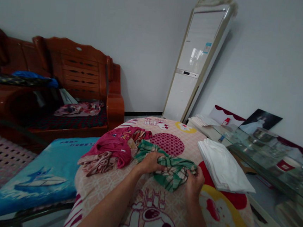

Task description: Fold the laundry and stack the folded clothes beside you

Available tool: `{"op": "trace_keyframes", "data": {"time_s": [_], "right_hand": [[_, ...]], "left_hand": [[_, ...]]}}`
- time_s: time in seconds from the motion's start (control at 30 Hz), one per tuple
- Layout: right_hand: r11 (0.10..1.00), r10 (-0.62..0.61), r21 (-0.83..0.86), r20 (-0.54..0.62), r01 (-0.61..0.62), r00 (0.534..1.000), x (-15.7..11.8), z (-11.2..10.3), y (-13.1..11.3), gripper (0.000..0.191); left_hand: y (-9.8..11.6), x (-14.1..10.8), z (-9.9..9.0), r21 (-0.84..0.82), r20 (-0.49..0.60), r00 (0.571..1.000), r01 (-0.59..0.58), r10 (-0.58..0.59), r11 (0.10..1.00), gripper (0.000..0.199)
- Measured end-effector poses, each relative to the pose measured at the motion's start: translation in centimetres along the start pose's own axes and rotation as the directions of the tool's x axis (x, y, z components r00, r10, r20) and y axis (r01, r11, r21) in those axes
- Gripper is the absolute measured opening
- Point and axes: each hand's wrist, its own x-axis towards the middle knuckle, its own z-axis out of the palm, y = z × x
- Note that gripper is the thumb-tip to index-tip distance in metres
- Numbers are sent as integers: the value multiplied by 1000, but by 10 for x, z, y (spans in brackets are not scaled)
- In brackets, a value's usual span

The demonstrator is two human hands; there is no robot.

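Observation:
A crumpled green plaid cloth (171, 170) lies on a round table with a patterned pink cover (123, 192). My left hand (151, 163) grips its left part, fingers curled into the fabric. At its right end, my right hand (195, 181) pinches the cloth's edge. Just left of the plaid cloth is a heap of magenta clothing (118, 146), with a pale pink patterned piece (101, 162) under it. A stack of folded white cloth (222, 165) rests on the table's right side.
A blue cushion (47, 175) is left of the table, near a wooden sofa (78, 68). On the right stands a glass-topped cabinet (258, 161) holding bowls and a photo (260, 121). A tall white air conditioner (190, 60) stands behind.

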Motion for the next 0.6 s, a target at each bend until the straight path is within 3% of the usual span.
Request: {"op": "trace_keyframes", "data": {"time_s": [0.1,0.17,0.33,0.4,0.47,0.53,0.6], "right_hand": [[975,89,208,-18,-83,996,1,-1,0,20],[933,153,328,13,-149,988,2,-2,-2,20],[874,262,413,43,-256,964,3,-5,-10,20],[872,258,417,53,-256,965,5,-7,-13,23],[860,254,405,189,-310,949,6,-11,-19,25],[835,260,341,446,-431,857,4,-14,-27,25],[814,262,229,676,-534,689,-3,-15,-36,24]], "left_hand": [[-4,-2,1,199,80,997,-15,-1,980,7],[-9,-2,-2,269,41,999,20,-33,963,8],[-22,-2,-13,373,-241,966,183,-95,909,28],[-26,-2,-19,369,-376,921,251,-103,895,35],[-31,-3,-26,325,-517,851,295,-92,899,40],[-36,-5,-34,248,-647,756,328,-96,912,38],[-41,-7,-42,164,-722,681,338,-121,927,30]]}}
